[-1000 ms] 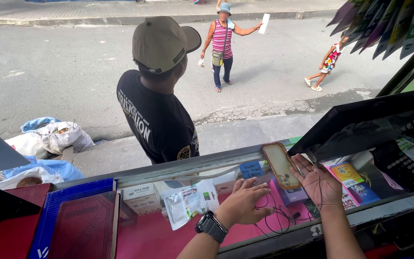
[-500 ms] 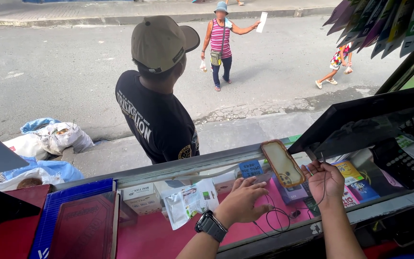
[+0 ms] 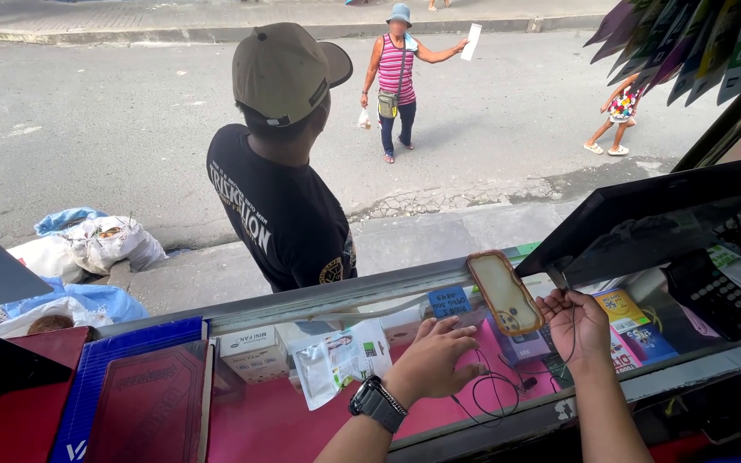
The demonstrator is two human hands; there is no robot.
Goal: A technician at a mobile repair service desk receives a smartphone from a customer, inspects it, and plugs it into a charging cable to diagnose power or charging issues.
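Note:
My left hand (image 3: 435, 356), with a black watch on its wrist, lies flat on the glass counter (image 3: 285, 420), fingers apart. A thin black cable (image 3: 486, 396) loops on the glass just beside it. My right hand (image 3: 576, 324) is curled, pinching the same cable, which runs up past the fingers. Between the two hands stands a phone in a brown case (image 3: 504, 291), tilted and leaning back. Neither hand touches the phone.
A person in a black shirt and tan cap (image 3: 289, 197) stands outside the counter. A black monitor (image 3: 645, 214) and a calculator (image 3: 713, 296) are at the right. A red book (image 3: 152, 403) lies at the left. Packets fill the case under the glass.
My right hand was open beside the phone; it has drawn slightly right and closed on the cable. My left hand has hardly moved. A child on the street walked right.

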